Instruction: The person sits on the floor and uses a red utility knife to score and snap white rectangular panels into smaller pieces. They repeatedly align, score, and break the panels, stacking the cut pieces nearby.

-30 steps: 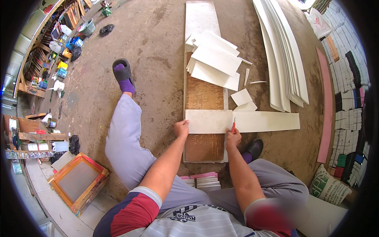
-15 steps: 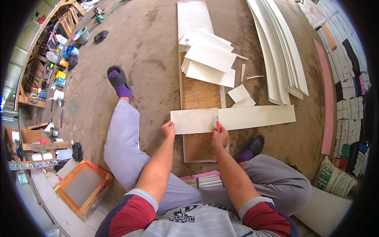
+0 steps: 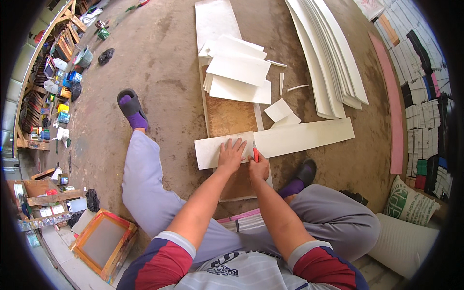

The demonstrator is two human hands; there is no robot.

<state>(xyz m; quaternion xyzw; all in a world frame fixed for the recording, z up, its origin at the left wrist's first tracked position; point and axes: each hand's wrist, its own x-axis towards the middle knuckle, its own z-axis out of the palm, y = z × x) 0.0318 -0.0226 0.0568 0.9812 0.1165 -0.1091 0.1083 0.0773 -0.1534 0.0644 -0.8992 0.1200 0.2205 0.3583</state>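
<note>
My left hand [image 3: 231, 154] lies flat with fingers spread on a short white rectangular piece [image 3: 208, 152], near its right end. In my right hand [image 3: 259, 169] is a red-handled utility knife [image 3: 255, 153], its tip at the right edge of that piece. A long white strip [image 3: 309, 137] runs out to the right from there; how far it reaches under the short piece is hidden. Both lie across a worn brown board [image 3: 232, 118] with pale edges. Farther up the board, several white cut pieces [image 3: 239, 70] rest in a loose pile.
Two small white offcuts [image 3: 279, 110] and thin slivers [image 3: 282, 83] lie right of the board. Beyond them stand long white sheets [image 3: 328, 58]. A wood-framed screen [image 3: 104, 244] is at lower left, a printed sack [image 3: 410, 200] at right. My sandalled feet [image 3: 131, 107] flank the board.
My left hand has moved from the short piece's left edge to flat on top, nearer the knife. The knife stays at the right edge. The whole view has shifted slightly.
</note>
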